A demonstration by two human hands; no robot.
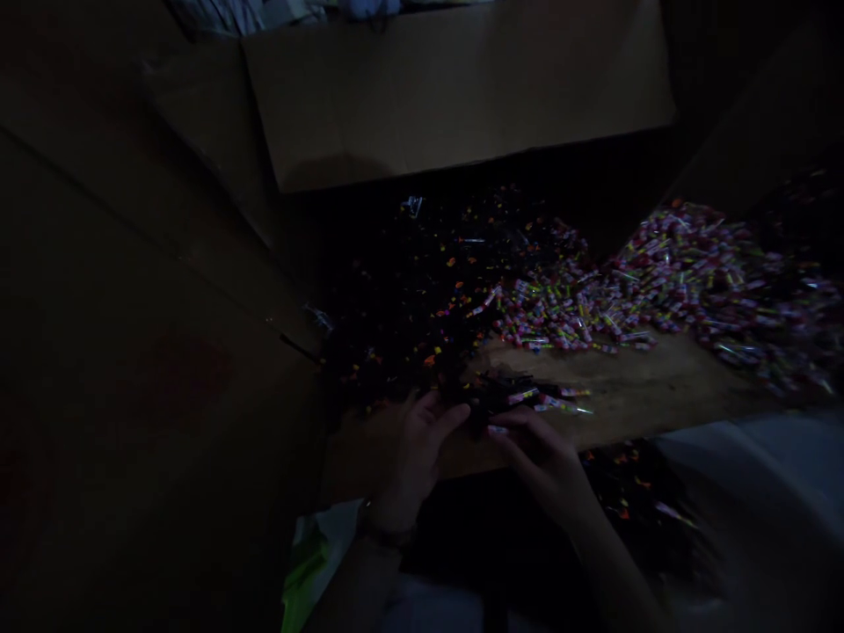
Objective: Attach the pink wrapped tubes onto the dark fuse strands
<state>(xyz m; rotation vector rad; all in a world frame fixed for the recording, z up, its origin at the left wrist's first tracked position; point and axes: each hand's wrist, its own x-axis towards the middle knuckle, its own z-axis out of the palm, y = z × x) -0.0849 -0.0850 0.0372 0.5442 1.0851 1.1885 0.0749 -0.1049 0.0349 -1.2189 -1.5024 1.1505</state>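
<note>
Dim light hides much of the detail. My left hand [425, 435] is over the front of the wooden table, thumb stretched out and apart from the fingers, beside a dark heap. Nothing shows in its grasp. Between the thumb and fingers of my right hand [537, 447] is the end of a small pink-and-white wrapped tube [498, 430]. Just beyond both hands lies a small bunch of dark slim pieces [507, 387], with a few pink and yellow wrapped tubes [560, 404] pointing right.
A large pile of pink, white and yellow wrapped tubes [593, 303] spreads across the wooden table [659, 378] to the right. Black pieces with orange and yellow spots [428, 308] cover its left. A cardboard box flap [462, 97] hangs behind; a dark spotted bag [639, 492] lies front right.
</note>
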